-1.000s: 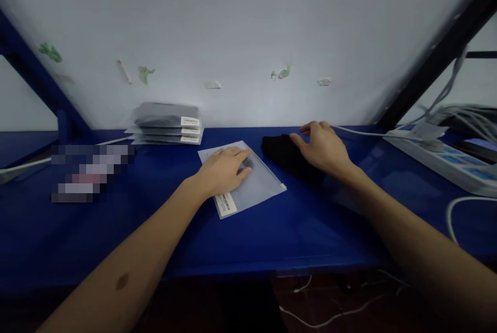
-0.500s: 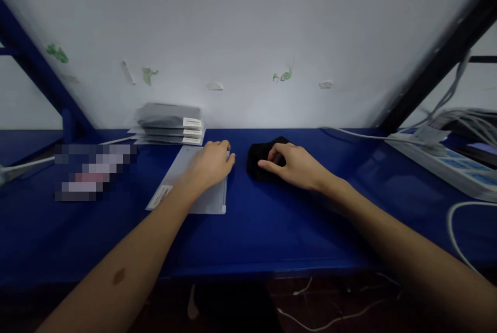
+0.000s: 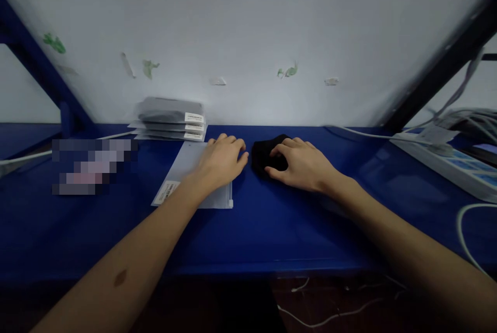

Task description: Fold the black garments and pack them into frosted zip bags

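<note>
My left hand [image 3: 223, 161] is over a flat, frosted zip bag [image 3: 182, 159], which has a white slider and a barcode label. Its fingers are slightly bent and apart, reaching past the bag's right edge, with nothing visible in them. On the blue table, a soft black folded cloth item [image 3: 261, 157] lies to the right of the bag; I cannot tell its exact kind. My right hand [image 3: 305, 164] rests on that cloth, thumb and index finger spread, the other fingers over its far side. Part of the cloth is hidden under this hand.
Several similar labelled bags with dark contents form a stack [image 3: 166, 115] by the wall. A blurred-out flat object [image 3: 95, 167] lies at left. A white power strip [image 3: 446, 159] with cables stands at right. The blue table [image 3: 252, 240] ends in front of me.
My left hand has shifted right, toward the cloth. My right hand stays on the cloth, its fingers reaching slightly farther over it. The whole view has shifted a little.
</note>
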Tool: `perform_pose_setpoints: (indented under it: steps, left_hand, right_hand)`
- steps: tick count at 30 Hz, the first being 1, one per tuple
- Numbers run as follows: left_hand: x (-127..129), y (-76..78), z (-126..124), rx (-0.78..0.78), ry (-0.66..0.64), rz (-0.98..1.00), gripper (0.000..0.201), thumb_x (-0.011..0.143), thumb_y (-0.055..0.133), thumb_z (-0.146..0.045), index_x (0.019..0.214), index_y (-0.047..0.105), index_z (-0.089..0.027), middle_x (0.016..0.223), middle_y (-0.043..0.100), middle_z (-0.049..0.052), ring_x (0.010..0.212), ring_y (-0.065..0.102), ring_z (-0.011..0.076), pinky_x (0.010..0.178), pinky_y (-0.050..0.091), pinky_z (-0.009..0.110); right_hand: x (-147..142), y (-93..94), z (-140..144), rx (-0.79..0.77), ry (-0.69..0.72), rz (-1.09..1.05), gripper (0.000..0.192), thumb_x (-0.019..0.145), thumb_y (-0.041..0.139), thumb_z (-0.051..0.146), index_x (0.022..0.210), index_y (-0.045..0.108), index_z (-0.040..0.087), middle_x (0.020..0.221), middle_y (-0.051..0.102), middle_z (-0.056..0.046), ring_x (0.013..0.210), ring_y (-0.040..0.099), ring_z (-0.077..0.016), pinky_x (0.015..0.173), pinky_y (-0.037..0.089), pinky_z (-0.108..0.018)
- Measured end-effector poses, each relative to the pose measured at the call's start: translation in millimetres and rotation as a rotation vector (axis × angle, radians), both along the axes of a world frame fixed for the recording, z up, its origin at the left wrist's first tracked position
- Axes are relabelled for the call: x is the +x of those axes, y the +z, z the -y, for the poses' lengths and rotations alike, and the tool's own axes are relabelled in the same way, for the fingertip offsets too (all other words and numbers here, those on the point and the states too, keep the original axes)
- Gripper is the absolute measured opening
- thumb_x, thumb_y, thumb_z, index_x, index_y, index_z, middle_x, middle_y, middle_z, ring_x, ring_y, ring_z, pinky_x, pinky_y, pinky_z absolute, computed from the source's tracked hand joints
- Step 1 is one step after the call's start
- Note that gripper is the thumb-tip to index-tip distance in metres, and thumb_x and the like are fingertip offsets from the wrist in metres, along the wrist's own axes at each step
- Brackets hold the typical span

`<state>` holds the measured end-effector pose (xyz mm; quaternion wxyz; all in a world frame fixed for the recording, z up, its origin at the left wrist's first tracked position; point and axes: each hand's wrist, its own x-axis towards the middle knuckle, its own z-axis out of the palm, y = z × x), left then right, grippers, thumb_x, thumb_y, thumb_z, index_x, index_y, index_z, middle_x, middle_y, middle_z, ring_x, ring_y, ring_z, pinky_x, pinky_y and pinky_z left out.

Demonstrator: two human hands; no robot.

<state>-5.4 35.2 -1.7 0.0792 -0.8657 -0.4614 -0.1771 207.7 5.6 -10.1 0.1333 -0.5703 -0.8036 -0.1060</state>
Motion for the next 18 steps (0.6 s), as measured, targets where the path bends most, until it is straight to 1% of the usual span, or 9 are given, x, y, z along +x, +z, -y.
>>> perform_pose_setpoints:
  steps: [4,6,9,10,12,14,15,17,18]
  left_hand:
    - [2,-0.7,5,-0.005,-0.162,0.07,0.023,0.096,0.048,-0.03,0.103,0.066,-0.018,0.103,0.069,0.006,0.102,0.056,0.0239,0.088,0.045,0.038]
    - [3,0.1,9,-0.017,-0.237,0.098,0.024,0.096,0.049,-0.031,0.105,0.068,-0.019,0.103,0.069,0.006,0.102,0.055,0.0229,0.088,0.046,0.037]
    - [6,2.2,17,-0.072,-0.343,0.137,0.029,0.097,0.049,-0.037,0.112,0.07,-0.023,0.109,0.07,0.004,0.102,0.054,0.0224,0.089,0.046,0.036]
    - [7,3.1,19,-0.102,-0.372,0.138,0.031,0.098,0.048,-0.04,0.112,0.071,-0.024,0.111,0.07,0.003,0.103,0.054,0.0226,0.089,0.045,0.037]
    - [7,4.9,21,-0.154,-0.404,0.111,0.035,0.099,0.045,-0.045,0.109,0.073,-0.027,0.112,0.071,0.002,0.104,0.054,0.0236,0.089,0.045,0.038]
    - [6,6.8,20,-0.167,-0.374,0.061,0.042,0.1,0.04,-0.049,0.098,0.075,-0.025,0.105,0.073,0.003,0.102,0.054,0.0251,0.09,0.044,0.041]
    - [5,7.7,18,-0.159,-0.331,0.038,0.046,0.1,0.038,-0.05,0.092,0.074,-0.024,0.1,0.073,0.004,0.101,0.055,0.0259,0.09,0.043,0.042]
    - [2,9.1,13,-0.129,-0.199,-0.003,0.051,0.101,0.034,-0.048,0.082,0.072,-0.021,0.092,0.072,0.006,0.098,0.056,0.0275,0.088,0.043,0.044]
    - [-1,9.4,10,-0.109,-0.126,-0.022,0.05,0.101,0.034,-0.046,0.079,0.071,-0.02,0.09,0.071,0.007,0.097,0.056,0.0283,0.088,0.043,0.045]
  right_hand:
    - [-4,0.1,2,0.056,-0.025,0.011,0.027,0.087,0.052,0.036,0.098,0.069,0.017,0.104,0.071,-0.012,0.097,0.062,-0.0282,0.087,0.045,-0.042]
    - [-3,1.0,1,0.041,-0.058,-0.083,0.024,0.087,0.052,0.033,0.093,0.069,0.018,0.097,0.072,-0.011,0.089,0.064,-0.0259,0.081,0.046,-0.039]
    - [2,2.8,-3,-0.054,-0.131,-0.418,0.02,0.084,0.054,0.033,0.088,0.068,0.019,0.082,0.072,-0.006,0.073,0.065,-0.0212,0.068,0.047,-0.034]
    - [4,3.3,-5,-0.072,-0.148,-0.552,0.019,0.083,0.054,0.033,0.088,0.068,0.019,0.08,0.072,-0.005,0.071,0.065,-0.0202,0.066,0.047,-0.032]
    - [10,3.8,-12,-0.066,-0.135,-0.82,0.019,0.081,0.056,0.03,0.091,0.067,0.019,0.083,0.072,-0.004,0.074,0.066,-0.0195,0.068,0.049,-0.031]
    - [18,3.9,-21,-0.039,-0.078,-1.085,0.022,0.079,0.058,0.029,0.097,0.065,0.018,0.086,0.073,-0.005,0.079,0.068,-0.0197,0.072,0.052,-0.032]
    - [23,3.8,-26,-0.027,-0.047,-1.201,0.025,0.078,0.058,0.028,0.101,0.064,0.018,0.087,0.072,-0.005,0.081,0.068,-0.0198,0.075,0.053,-0.032]
    - [36,3.1,-35,-0.001,-0.034,-1.353,0.03,0.078,0.057,0.027,0.106,0.062,0.018,0.086,0.071,-0.005,0.082,0.068,-0.0204,0.076,0.055,-0.035]
    - [45,2.1,-40,0.015,-0.057,-1.382,0.031,0.078,0.056,0.027,0.107,0.061,0.018,0.085,0.071,-0.005,0.081,0.068,-0.0207,0.076,0.056,-0.036]
